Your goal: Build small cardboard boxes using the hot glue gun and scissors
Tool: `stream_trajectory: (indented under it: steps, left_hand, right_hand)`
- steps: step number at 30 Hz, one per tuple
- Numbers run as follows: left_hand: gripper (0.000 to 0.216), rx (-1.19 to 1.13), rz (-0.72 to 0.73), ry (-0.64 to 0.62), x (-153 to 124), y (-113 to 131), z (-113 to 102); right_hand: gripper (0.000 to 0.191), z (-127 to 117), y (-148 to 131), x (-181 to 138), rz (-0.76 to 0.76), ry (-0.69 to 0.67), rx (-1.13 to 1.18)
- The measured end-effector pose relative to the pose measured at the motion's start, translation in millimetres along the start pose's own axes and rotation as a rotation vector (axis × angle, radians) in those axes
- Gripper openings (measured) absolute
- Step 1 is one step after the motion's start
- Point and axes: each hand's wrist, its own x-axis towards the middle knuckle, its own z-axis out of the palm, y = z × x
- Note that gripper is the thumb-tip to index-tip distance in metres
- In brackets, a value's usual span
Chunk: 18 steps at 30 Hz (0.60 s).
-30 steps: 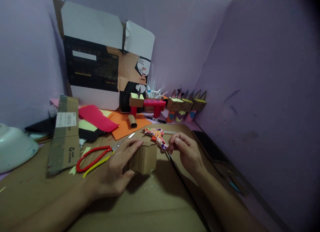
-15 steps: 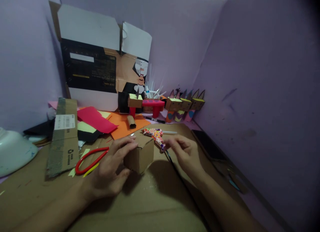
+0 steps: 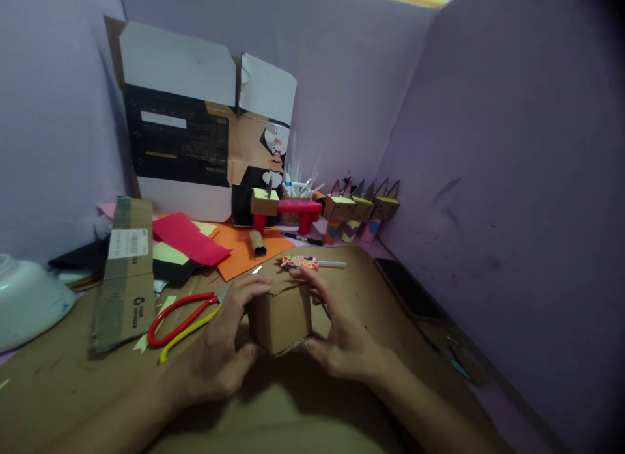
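A small brown cardboard box (image 3: 286,320) is held between both hands over the cardboard-covered table. My left hand (image 3: 222,343) grips its left side, thumb low and fingers along the upper edge. My right hand (image 3: 342,330) closes on its right side, with fingers at the top and thumb at the lower corner. Just behind the box lies a glue gun (image 3: 300,262) covered in a colourful pattern, a clear glue stick poking out to the right. Its handle is hidden behind the box and my right hand. Red-and-yellow-handled scissors (image 3: 183,320) lie beside my left hand.
A flattened cardboard strip (image 3: 124,271), coloured paper (image 3: 190,236) and a white bowl (image 3: 29,304) are on the left. Box-headed paper figures (image 3: 361,210) stand at the back, near a large unfolded carton (image 3: 180,135). A dark flat device (image 3: 407,288) lies along the right wall.
My right hand has moved left from beside the glue gun's handle and taken hold of the box. The box has shifted slightly right and turned. My left hand keeps its grip.
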Motion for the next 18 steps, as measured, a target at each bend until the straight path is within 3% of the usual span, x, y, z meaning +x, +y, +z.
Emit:
stream_trajectory:
  steps: [4, 10, 15, 18]
  left_hand:
    - [0.078, -0.08, -0.149, -0.045, -1, 4, 4]
    - [0.092, -0.298, -0.358, -0.095, -2, 5, -2]
    - [0.088, -0.81, -0.384, 0.045, 0, -7, 0]
    - [0.087, -0.95, -0.521, 0.068, 4, -4, 5]
  right_hand:
    - [0.071, 1, 5, 0, -0.037, -0.012, 0.111]
    - [0.059, 9, 18, 1, 0.107, 0.013, 0.441]
    - [0.052, 14, 17, 1, 0.183, 0.002, 0.559]
    - [0.052, 16, 14, 0, 0.214, -0.009, 0.57]
